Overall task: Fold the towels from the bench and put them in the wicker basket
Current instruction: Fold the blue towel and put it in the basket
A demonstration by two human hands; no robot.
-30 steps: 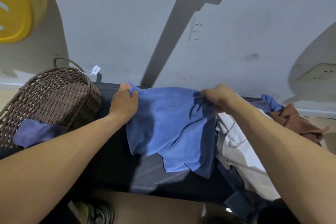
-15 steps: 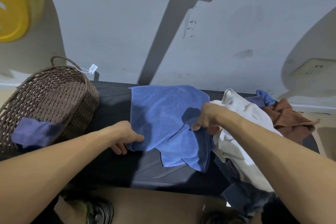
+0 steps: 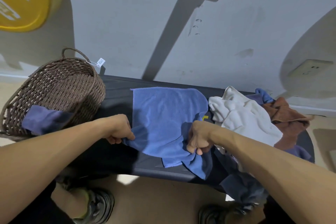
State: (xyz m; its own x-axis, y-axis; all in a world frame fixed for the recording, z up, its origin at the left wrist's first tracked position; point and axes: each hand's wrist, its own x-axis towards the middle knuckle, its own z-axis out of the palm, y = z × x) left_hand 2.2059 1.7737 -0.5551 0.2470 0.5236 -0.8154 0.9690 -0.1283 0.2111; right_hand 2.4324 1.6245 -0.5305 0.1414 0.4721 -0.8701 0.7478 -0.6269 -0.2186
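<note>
Step in hand: first fold of blue towel (image 3: 167, 114), spread flat on bench (image 3: 116, 85), right of wicker basket (image 3: 60, 89). Left hand (image 3: 120, 129) pinches near-left edge; right hand (image 3: 198, 140) has fingers curled round bunched near-right corner. Next, likely: lift both corners, carry to far edge, align. Unfolded pile, white towel (image 3: 241, 116) on top, further right of basket. Folded dark towel (image 3: 45, 121) in basket. Tag (image 3: 100, 62) on basket handle: print unreadable. Yellow sign (image 3: 23, 0) above basket: white lettering cropped, unreadable.

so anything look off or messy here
The wicker basket is tipped on its side at the bench's left end, with a dark blue towel hanging over its rim. The blue towel both hands grip lies crooked, its near edge bunched. Unfolded towels are heaped at the right.
</note>
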